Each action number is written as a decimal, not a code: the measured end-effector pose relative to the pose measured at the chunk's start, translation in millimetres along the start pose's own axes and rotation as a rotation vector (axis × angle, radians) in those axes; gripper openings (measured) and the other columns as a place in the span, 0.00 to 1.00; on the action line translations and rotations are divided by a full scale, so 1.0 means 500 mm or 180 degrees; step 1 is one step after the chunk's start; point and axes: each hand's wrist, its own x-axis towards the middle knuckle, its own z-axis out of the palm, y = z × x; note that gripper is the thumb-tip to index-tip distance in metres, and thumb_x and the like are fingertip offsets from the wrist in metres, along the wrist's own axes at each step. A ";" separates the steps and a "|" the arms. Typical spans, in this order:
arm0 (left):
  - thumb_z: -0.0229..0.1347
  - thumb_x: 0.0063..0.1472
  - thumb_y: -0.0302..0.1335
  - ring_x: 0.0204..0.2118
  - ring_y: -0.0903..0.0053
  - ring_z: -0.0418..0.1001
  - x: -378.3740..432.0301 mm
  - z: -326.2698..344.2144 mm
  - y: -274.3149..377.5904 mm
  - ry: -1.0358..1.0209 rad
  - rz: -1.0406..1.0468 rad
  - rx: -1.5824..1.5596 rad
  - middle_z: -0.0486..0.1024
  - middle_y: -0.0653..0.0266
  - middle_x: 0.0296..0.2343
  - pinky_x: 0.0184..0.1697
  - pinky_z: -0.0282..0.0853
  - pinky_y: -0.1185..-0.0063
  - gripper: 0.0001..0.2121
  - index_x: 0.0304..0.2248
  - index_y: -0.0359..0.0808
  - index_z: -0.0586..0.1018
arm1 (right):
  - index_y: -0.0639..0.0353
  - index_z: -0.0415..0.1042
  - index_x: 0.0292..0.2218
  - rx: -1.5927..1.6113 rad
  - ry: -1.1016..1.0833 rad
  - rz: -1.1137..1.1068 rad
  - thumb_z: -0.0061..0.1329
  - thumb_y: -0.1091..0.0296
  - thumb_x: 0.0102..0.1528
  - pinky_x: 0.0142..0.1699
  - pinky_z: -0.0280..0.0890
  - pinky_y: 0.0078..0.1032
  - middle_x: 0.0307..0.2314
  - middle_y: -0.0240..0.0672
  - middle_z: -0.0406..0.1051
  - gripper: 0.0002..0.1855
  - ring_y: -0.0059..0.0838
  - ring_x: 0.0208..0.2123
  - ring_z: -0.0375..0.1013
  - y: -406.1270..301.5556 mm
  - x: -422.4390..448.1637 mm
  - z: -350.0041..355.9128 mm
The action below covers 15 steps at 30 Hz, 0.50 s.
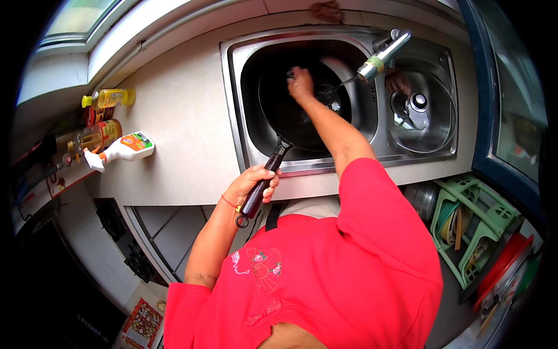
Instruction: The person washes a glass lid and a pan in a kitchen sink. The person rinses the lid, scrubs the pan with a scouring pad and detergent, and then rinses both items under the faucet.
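My left hand (249, 181) grips the dark handle (254, 201) of a black wok, with the metal hanging loop sticking out below the fist. The wok (281, 111) rests tilted in the large basin of a stainless steel sink (233, 94). Inside the wok is my right hand (301, 85), blurred by motion near the inner wall. Something small and dark shows at its fingertips, too unclear to name. From the chrome faucet (382, 57) a thin stream of water (347, 81) runs into the wok, right of that hand.
A smaller basin on the right holds a clear glass-like bowl or lid (449, 131). On the left counter lie a white spray bottle (133, 146) and a yellow bottle (111, 98). A crumpled brown cloth (328, 11) sits behind the sink. At lower right stands a green plastic rack (484, 218).
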 end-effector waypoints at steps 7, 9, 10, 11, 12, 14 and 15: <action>0.50 0.55 0.27 0.13 0.82 0.63 0.001 -0.006 -0.001 -0.0025 0.0039 -0.0056 0.66 0.65 0.20 0.14 0.62 0.83 0.11 0.36 0.30 0.68 | 0.59 0.69 0.34 0.1668 -0.3689 -0.0478 0.56 0.66 0.42 0.40 0.61 0.23 0.27 0.34 0.69 0.16 0.25 0.33 0.66 -0.043 -0.133 -0.186; 0.50 0.55 0.27 0.13 0.82 0.63 0.004 -0.004 0.002 0.0009 0.0033 -0.0048 0.66 0.65 0.20 0.14 0.61 0.83 0.11 0.36 0.30 0.68 | 0.60 0.71 0.30 0.1813 -0.4332 0.0261 0.56 0.72 0.43 0.37 0.60 0.19 0.25 0.27 0.68 0.11 0.17 0.30 0.64 -0.036 -0.138 -0.226; 0.50 0.55 0.27 0.13 0.82 0.64 0.004 -0.005 0.003 -0.0044 0.0037 -0.0027 0.66 0.65 0.20 0.14 0.62 0.83 0.11 0.36 0.30 0.68 | 0.60 0.71 0.30 0.1809 -0.4340 0.0255 0.56 0.72 0.43 0.37 0.60 0.19 0.25 0.27 0.68 0.11 0.17 0.30 0.64 -0.038 -0.130 -0.219; 0.50 0.55 0.27 0.13 0.81 0.64 0.004 -0.004 0.002 -0.0082 0.0019 0.0003 0.66 0.65 0.20 0.13 0.62 0.83 0.11 0.36 0.30 0.68 | 0.60 0.70 0.31 0.1921 -0.4288 0.0228 0.56 0.71 0.43 0.37 0.60 0.18 0.24 0.26 0.68 0.12 0.16 0.30 0.64 -0.044 -0.123 -0.206; 0.50 0.55 0.27 0.13 0.81 0.64 0.001 0.000 0.003 -0.0041 0.0013 0.0009 0.66 0.65 0.20 0.13 0.62 0.83 0.11 0.36 0.30 0.68 | 0.60 0.70 0.32 0.2053 -0.4244 0.0184 0.56 0.71 0.43 0.37 0.59 0.17 0.24 0.25 0.68 0.12 0.16 0.30 0.64 -0.055 -0.116 -0.183; 0.50 0.55 0.27 0.13 0.81 0.64 -0.003 0.015 0.009 0.0242 0.0008 0.0217 0.66 0.65 0.20 0.13 0.62 0.83 0.11 0.36 0.30 0.69 | 0.59 0.70 0.31 0.2622 -0.3502 0.0555 0.55 0.73 0.43 0.30 0.60 0.17 0.23 0.25 0.68 0.11 0.14 0.25 0.64 -0.076 -0.090 -0.112; 0.50 0.54 0.27 0.12 0.81 0.64 -0.006 0.021 0.014 0.0268 -0.0002 0.0247 0.66 0.65 0.20 0.13 0.62 0.83 0.10 0.35 0.31 0.69 | 0.58 0.70 0.30 0.2708 -0.3144 0.0756 0.55 0.73 0.44 0.27 0.59 0.16 0.23 0.26 0.69 0.09 0.13 0.23 0.64 -0.089 -0.063 -0.088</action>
